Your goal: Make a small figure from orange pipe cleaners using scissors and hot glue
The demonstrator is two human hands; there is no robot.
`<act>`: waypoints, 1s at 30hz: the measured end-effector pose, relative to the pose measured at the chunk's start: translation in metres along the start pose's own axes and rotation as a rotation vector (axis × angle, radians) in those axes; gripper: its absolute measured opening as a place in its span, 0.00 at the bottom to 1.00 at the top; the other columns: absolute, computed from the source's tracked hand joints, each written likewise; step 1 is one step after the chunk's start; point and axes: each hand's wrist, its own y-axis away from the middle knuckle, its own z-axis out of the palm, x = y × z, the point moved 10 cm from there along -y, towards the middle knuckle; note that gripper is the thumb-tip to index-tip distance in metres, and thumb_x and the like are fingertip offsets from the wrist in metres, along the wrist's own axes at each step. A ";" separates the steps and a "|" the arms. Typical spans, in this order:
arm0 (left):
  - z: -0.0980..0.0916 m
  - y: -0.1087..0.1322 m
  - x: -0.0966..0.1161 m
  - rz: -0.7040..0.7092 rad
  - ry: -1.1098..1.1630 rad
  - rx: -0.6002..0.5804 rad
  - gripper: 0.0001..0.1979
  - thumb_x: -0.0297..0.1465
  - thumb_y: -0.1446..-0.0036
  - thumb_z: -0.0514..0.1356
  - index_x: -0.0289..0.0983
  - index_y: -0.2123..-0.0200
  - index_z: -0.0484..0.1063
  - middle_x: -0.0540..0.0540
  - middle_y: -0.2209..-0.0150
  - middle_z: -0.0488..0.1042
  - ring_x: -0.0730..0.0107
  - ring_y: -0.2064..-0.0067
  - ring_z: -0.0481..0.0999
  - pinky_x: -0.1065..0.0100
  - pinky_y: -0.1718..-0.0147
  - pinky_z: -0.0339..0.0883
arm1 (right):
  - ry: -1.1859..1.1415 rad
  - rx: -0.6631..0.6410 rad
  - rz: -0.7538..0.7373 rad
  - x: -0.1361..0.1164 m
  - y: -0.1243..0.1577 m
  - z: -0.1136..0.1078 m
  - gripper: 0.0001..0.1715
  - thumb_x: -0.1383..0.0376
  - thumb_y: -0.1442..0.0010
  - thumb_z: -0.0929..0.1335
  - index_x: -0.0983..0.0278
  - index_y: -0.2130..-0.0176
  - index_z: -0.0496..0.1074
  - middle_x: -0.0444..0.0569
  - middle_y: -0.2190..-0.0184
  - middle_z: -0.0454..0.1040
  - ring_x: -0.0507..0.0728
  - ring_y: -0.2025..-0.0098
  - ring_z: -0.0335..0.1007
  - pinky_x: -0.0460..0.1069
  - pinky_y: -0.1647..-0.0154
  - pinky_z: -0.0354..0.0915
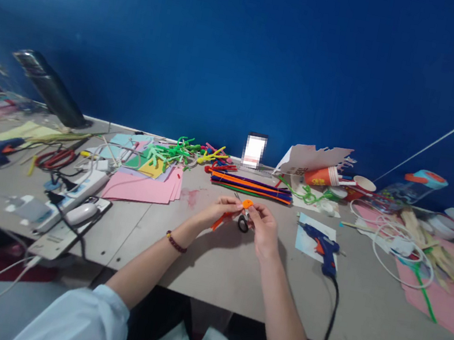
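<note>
A small orange curled piece, seemingly pipe cleaner (pixel 248 203), is pinched between the fingertips of my two hands above the middle of the table. My left hand (pixel 220 211) is closed on its left side, with orange strands (pixel 220 223) showing below the fingers. From the right, my right hand (pixel 263 226) grips it between thumb and fingers. Black-handled scissors (pixel 242 224) show between the hands, partly covered by them; whether they touch a hand I cannot tell. Just beyond lies a bundle of pipe cleaners (pixel 250 186) in purple, orange and green.
A blue glue gun (pixel 323 245) lies at the right, its cord hanging over the front edge. Pink paper (pixel 140 187) and green pipe-cleaner shapes (pixel 172 154) are at the left, near a power strip (pixel 77 193) and mouse (pixel 82 213). Paper cups (pixel 322 176) lie back right.
</note>
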 end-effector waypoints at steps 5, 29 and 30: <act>0.007 0.000 -0.003 -0.020 0.031 -0.051 0.18 0.44 0.57 0.65 0.33 0.75 0.69 0.55 0.86 0.61 0.83 0.86 0.55 0.74 0.85 0.48 | -0.049 -0.022 0.026 0.000 0.001 0.004 0.20 0.54 0.59 0.75 0.63 0.71 0.70 0.40 0.79 0.70 0.46 0.82 0.55 0.44 0.81 0.53; -0.002 0.001 0.013 0.133 -0.207 0.085 0.21 0.48 0.53 0.62 0.33 0.74 0.70 0.54 0.82 0.61 0.81 0.81 0.58 0.75 0.81 0.52 | 0.055 0.024 -0.067 -0.010 0.004 0.001 0.19 0.53 0.54 0.73 0.63 0.69 0.70 0.39 0.80 0.66 0.46 0.82 0.54 0.44 0.81 0.52; -0.001 0.002 0.012 0.101 -0.171 0.063 0.21 0.47 0.54 0.63 0.33 0.75 0.69 0.54 0.82 0.61 0.81 0.81 0.59 0.75 0.81 0.52 | 0.054 0.029 -0.070 -0.010 0.003 0.000 0.20 0.53 0.55 0.73 0.63 0.68 0.69 0.39 0.80 0.67 0.46 0.81 0.55 0.44 0.81 0.53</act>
